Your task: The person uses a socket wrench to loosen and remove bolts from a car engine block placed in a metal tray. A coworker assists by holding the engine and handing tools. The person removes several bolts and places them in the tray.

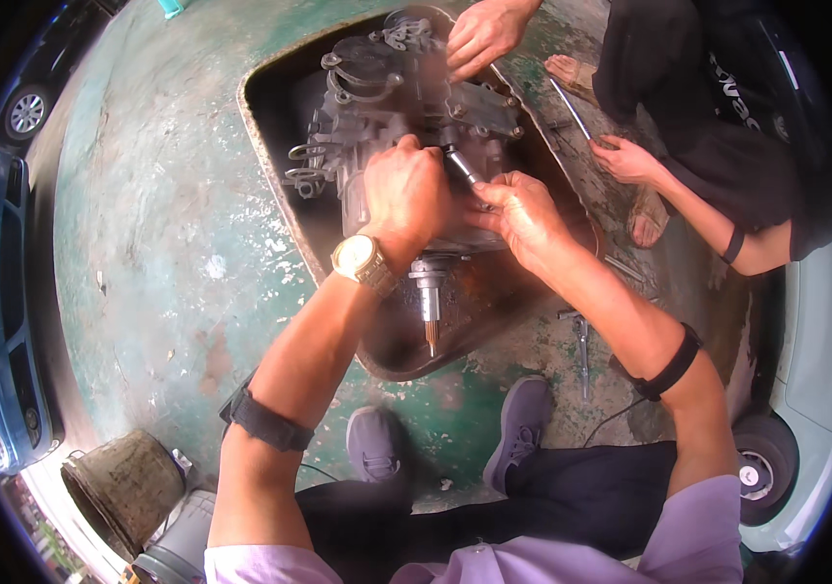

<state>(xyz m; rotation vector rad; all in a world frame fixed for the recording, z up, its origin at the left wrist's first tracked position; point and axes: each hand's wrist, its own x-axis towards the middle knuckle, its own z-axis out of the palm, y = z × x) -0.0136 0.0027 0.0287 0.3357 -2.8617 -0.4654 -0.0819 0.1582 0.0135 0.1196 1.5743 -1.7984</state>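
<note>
A lumpy, dull-metal gearbox [369, 127] sits in a grimy, round-cornered tray [398, 339]. The right hand [525, 212] grips a smooth, rod-like chrome tool [464, 165]; the left hand [404, 190] curls over the gearbox, its hold impossible to tell.

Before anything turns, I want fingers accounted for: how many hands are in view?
4: your left hand over the metal housing, your right hand on a metal tool, another person's hand by the housing's upper right, and a co-worker's hand holding a metal rod.
</note>
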